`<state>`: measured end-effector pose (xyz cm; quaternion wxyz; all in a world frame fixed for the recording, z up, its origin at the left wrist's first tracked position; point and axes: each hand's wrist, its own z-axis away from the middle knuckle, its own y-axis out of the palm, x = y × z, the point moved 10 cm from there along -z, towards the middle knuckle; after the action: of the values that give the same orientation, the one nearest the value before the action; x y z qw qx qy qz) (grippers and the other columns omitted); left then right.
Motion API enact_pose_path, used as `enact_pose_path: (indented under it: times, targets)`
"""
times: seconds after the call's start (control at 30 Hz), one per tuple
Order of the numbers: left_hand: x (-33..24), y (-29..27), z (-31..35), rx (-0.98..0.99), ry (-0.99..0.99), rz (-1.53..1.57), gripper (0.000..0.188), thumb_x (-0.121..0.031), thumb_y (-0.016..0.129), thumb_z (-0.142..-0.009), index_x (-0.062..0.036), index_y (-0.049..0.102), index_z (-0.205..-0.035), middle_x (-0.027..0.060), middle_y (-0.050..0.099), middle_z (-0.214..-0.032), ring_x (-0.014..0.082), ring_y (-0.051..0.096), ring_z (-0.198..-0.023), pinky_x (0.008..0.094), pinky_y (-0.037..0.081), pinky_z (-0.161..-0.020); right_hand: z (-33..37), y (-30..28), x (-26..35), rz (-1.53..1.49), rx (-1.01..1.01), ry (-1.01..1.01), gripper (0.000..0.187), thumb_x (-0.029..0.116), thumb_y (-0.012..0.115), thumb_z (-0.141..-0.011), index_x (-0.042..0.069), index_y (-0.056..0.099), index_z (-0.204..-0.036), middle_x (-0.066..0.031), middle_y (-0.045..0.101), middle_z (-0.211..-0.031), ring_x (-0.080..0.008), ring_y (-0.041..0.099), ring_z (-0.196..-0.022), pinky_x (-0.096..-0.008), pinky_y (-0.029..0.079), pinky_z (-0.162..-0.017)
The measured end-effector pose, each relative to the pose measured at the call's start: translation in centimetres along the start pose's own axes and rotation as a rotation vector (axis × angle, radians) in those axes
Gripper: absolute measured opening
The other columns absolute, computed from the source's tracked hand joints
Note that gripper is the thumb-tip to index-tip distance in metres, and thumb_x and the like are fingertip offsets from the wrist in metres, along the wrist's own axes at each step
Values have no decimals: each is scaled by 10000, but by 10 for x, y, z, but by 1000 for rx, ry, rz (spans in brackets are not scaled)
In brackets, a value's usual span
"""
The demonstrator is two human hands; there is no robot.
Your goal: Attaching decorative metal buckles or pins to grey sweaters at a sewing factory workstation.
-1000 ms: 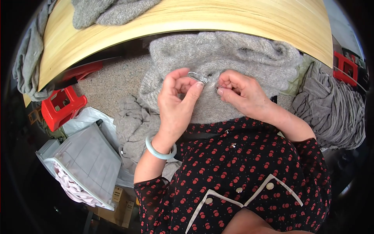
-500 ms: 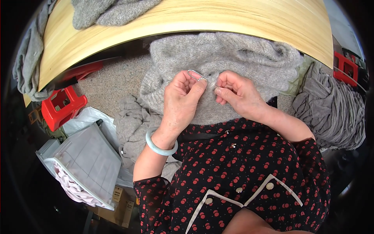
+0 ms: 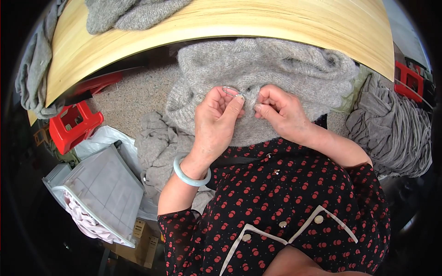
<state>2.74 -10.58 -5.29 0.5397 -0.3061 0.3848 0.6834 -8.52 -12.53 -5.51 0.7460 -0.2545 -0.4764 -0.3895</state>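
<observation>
L hand (image 3: 214, 122) pinching small metal ring (image 3: 231, 91) against grey knit (image 3: 262, 69); R hand (image 3: 281, 110) pinching fabric beside ring.
Risk, my est.: ring slipping or snagging yarn w/ grip this light.

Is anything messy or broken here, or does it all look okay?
Nothing looks broken. It is untidy, though: grey knitwear lies heaped on the floor at the right, and more hangs off the table edge. The left hand and right hand pinch the grey sweater, with small metal snips in the left.
</observation>
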Motion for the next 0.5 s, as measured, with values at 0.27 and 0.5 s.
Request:
enact_pose_path:
  times: [0.27, 0.5]
  targets:
    - [7, -2, -1, -42, 7, 6, 90, -85, 505, -880, -12, 504, -932, 12, 545, -754, 73, 519, -655, 205, 441, -630, -1, -3, 6, 208, -1, -128, 68, 2, 528, -823, 0, 463, -843, -23, 518, -725, -75, 560, -670, -209, 450, -566]
    - [-40, -4, 26, -276, 597, -624, 471, -35, 744, -650, -6, 442, -1011, 74, 557, -863, 142, 535, -764, 266, 448, -704, -2, -6, 10, 128, -17, -85, 71, 11, 534, -822, 13, 464, -828, -4, 501, -713, -49, 530, -657, -193, 422, -531]
